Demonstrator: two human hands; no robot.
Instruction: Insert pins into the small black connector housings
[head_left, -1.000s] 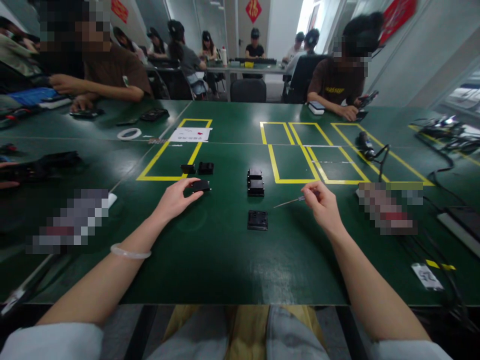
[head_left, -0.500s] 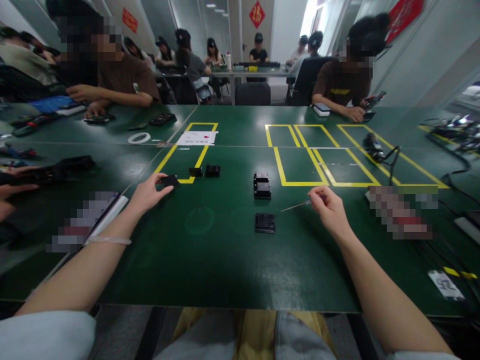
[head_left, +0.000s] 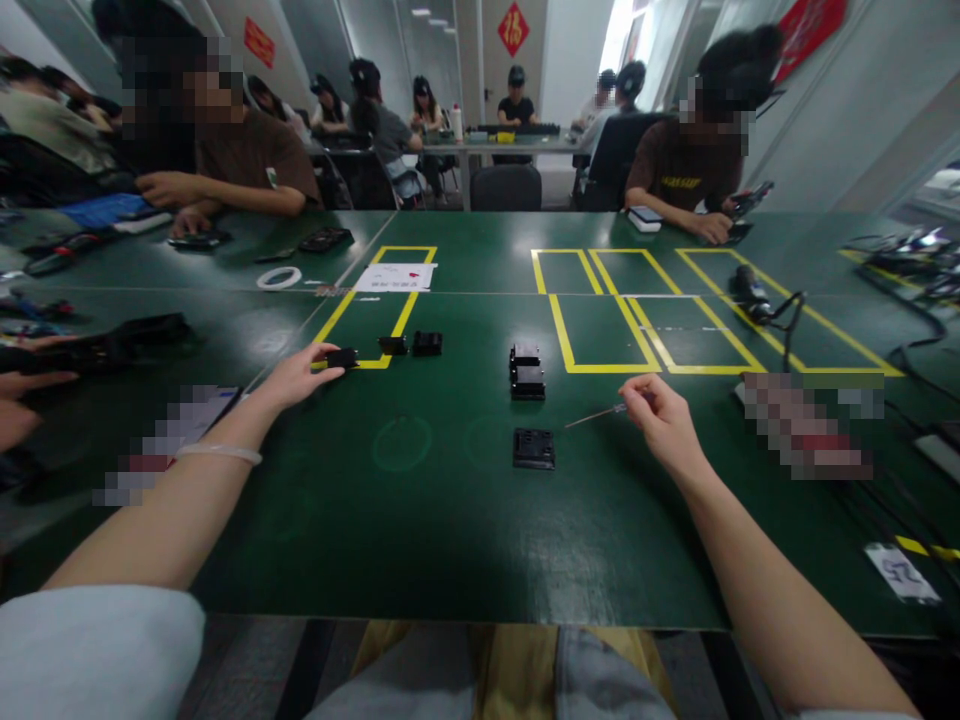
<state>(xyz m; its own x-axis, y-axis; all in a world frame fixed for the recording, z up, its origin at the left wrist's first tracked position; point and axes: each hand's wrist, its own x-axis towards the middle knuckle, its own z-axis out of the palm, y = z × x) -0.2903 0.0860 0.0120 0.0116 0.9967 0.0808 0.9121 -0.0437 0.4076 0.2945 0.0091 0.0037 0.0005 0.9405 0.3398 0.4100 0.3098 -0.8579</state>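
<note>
My left hand (head_left: 300,376) is closed on a small black block (head_left: 343,358) beside the yellow tape at the left. Whether the block rests on the table I cannot tell. Two more black blocks, one (head_left: 393,346) on the tape and another (head_left: 428,343) just right of it, sit close by. My right hand (head_left: 661,418) pinches a thin screwdriver (head_left: 596,415), its shaft pointing left and slightly down. Below and left of the tip lies a flat black plastic part (head_left: 534,449) with recesses. Behind that part stands a pair of black blocks (head_left: 527,372), close together.
Yellow tape outlines (head_left: 600,368) mark the green table (head_left: 450,540). A white paper (head_left: 395,276) and a tape roll (head_left: 278,278) lie at the far left. A blurred-out device (head_left: 806,425) and cables are on the right. Co-workers sit across and at left.
My left hand has shifted slightly up with the black block, which now sits more level. My right hand holds the screwdriver almost unmoved.
</note>
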